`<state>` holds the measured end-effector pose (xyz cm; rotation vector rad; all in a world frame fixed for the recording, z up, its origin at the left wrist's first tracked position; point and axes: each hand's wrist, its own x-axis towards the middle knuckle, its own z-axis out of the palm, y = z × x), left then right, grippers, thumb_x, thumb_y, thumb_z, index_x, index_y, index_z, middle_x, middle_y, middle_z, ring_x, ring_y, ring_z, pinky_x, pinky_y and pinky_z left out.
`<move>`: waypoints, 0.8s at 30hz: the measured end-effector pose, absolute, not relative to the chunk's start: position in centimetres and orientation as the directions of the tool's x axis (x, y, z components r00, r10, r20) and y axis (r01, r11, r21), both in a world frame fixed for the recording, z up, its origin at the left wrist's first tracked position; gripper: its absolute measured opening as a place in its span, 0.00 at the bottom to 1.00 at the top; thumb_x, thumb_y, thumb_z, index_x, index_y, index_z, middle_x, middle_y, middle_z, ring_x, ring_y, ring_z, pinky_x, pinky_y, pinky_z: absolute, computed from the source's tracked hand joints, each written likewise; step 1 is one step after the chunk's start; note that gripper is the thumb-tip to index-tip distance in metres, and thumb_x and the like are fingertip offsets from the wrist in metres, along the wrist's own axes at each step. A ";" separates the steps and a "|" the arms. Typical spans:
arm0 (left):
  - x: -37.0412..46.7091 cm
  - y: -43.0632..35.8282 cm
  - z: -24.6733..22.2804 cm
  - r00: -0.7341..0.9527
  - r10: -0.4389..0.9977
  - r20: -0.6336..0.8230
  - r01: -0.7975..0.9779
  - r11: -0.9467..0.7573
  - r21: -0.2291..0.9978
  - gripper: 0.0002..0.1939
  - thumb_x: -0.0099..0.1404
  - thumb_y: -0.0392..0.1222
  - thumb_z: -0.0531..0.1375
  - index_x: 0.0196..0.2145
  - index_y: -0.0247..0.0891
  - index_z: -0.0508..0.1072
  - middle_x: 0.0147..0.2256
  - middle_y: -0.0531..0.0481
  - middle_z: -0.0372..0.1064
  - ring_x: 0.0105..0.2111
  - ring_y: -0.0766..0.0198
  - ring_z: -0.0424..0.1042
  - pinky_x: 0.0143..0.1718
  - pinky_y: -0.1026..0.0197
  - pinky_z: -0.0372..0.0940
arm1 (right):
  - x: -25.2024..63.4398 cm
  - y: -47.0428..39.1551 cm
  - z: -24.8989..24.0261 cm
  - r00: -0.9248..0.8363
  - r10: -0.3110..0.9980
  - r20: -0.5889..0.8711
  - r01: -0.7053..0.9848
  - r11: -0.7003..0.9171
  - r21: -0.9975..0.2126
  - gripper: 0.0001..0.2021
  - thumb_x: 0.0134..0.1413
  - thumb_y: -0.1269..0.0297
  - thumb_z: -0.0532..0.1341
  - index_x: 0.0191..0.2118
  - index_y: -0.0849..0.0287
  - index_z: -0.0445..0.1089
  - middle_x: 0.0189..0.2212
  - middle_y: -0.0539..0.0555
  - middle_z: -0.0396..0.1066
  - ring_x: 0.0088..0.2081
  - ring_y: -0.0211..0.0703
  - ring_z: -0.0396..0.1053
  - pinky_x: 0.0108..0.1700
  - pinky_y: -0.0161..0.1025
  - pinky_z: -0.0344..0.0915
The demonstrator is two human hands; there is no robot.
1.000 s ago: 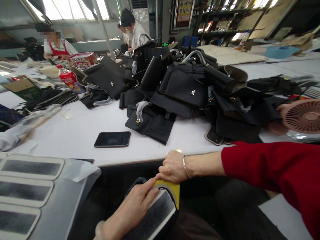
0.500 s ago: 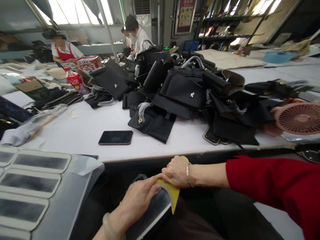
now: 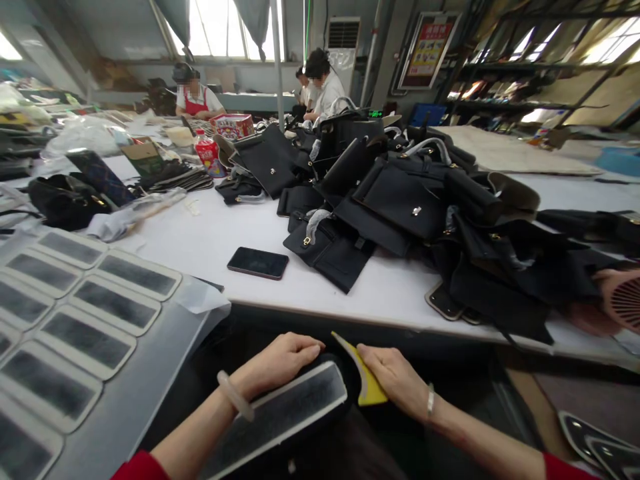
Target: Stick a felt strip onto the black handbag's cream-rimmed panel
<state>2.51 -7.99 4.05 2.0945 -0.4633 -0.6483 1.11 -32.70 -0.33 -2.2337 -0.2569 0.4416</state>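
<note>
Left hand (image 3: 280,363): fingers loosely curled along far side of panel; whether gripping, cannot tell. Dark panel with pale border (image 3: 293,415): just nearer wearer than left hand, left of right hand's grip; long axis slants from lower left to rounded end at upper right. Left hand nearer it. Yellow tool (image 3: 373,392): just left of right hand, concave edge facing rounded end, apart from it. Right hand (image 3: 397,380): fingers closed on tool.
</note>
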 end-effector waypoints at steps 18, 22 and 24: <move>2.0 -7.6 4.7 0.792 -0.518 -0.324 -0.129 -0.661 0.739 0.21 0.66 0.48 0.53 0.52 0.40 0.75 0.47 0.39 0.75 0.47 0.44 0.73 0.48 0.48 0.64 | 3.3 -28.4 -2.0 0.792 0.555 -0.255 -0.072 -0.330 -0.941 0.28 0.54 0.38 0.55 0.46 0.61 0.65 0.45 0.62 0.70 0.48 0.56 0.66 0.54 0.49 0.61; -1.0 0.0 5.4 0.913 -0.335 -0.233 0.041 -0.493 0.869 0.24 0.68 0.52 0.53 0.58 0.43 0.69 0.56 0.47 0.68 0.56 0.53 0.66 0.58 0.56 0.57 | 4.9 -30.2 -0.9 0.733 0.613 -0.294 0.129 -0.550 -0.825 0.40 0.50 0.35 0.56 0.60 0.61 0.57 0.58 0.64 0.63 0.58 0.60 0.61 0.59 0.50 0.58; -4.2 3.7 4.6 0.965 -0.150 -0.216 0.147 -0.374 0.916 0.26 0.70 0.57 0.49 0.58 0.41 0.68 0.55 0.46 0.69 0.56 0.56 0.66 0.59 0.57 0.56 | 5.5 -30.5 0.1 0.721 0.645 -0.254 0.256 -0.589 -0.767 0.40 0.51 0.34 0.54 0.62 0.58 0.56 0.61 0.61 0.61 0.60 0.59 0.60 0.58 0.47 0.60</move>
